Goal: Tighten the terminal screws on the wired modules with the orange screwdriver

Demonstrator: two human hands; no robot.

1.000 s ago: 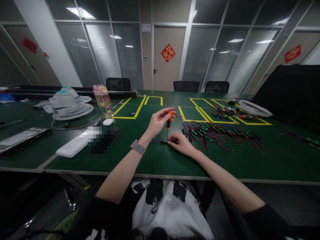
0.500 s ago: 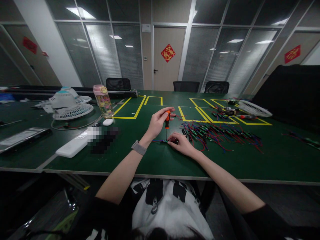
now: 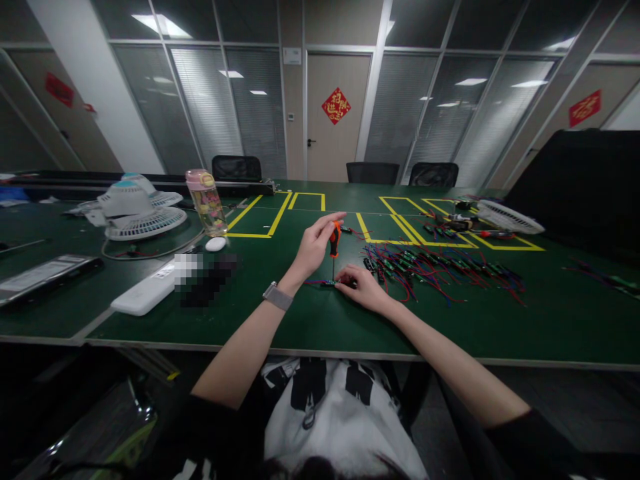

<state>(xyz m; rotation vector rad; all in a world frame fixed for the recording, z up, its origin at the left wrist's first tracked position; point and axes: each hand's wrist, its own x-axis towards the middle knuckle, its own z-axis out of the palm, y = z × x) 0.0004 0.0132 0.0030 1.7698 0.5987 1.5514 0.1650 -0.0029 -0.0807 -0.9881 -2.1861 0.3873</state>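
Note:
My left hand is closed on the orange and black handle of a screwdriver, which stands upright. The screwdriver's thin shaft reaches down to a small green circuit board with wires, lying on the green table. Pressed against the board's right end are the fingertips of my right hand, pinching it. Those fingers partly cover the board, so the exact spot the tip meets is too small to tell. Right of my right hand lies a pile of similar wired circuit boards with red and blue wires.
On the left are a white fan, a pink-lidded bottle, a white oblong device and a white oval object. Yellow tape marks the green tabletop. Another fan head and a black screen-like object stand at right.
The fingers of my left hand have shifted around the screwdriver handle, and the handle has turned slightly. My right hand and the circuit board stay in place.

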